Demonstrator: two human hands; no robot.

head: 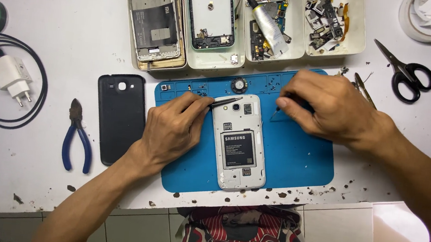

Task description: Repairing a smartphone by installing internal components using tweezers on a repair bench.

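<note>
White phone [239,141] back-up, cover off, on blue mat [301,155] to expose screws; left hand [172,130] fingers pinching tweezers [225,102] at top-left corner, right hand [327,106] pinching small screwdriver [276,112] just right.

We find a phone repair bench: blue work mat [296,160], trays of dismantled handsets [216,58], pliers [77,136], scissors [407,73] on a stained white table [66,33].

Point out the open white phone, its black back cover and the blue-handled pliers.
white phone [238,143], head view, on its battery.
black back cover [119,119], head view, on its middle.
blue-handled pliers [77,136], head view, near where the handles join.
</note>
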